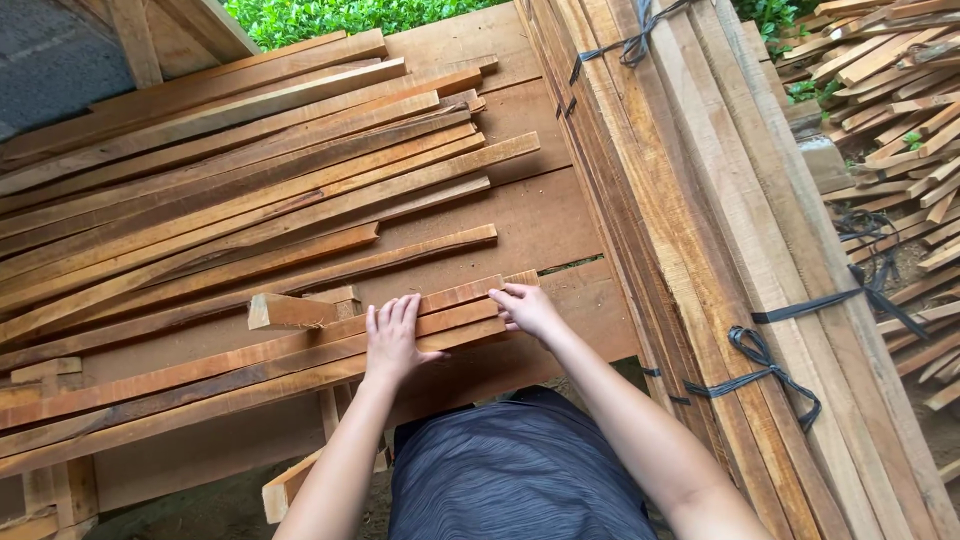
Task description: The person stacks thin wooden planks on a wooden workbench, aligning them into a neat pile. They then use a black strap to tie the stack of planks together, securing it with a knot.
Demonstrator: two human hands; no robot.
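We see our left hand [392, 340] lying flat, fingers spread and released, on top of the nearest wooden slats [200, 375], pressing down rather than gripping. Our right hand [527, 310] curls its fingers against the cut ends of those same slats, touching them without closing around any. The slats lie side by side at the near edge of a plank workbench [545, 225], running off to the left. Just beyond our left hand sits a short wood block [285, 312]. Farther back, a loose pile of long strips [230, 170] covers the bench. To the right, a bundle of boards [720, 250] tied with black straps [760, 365] rests beside the bench.
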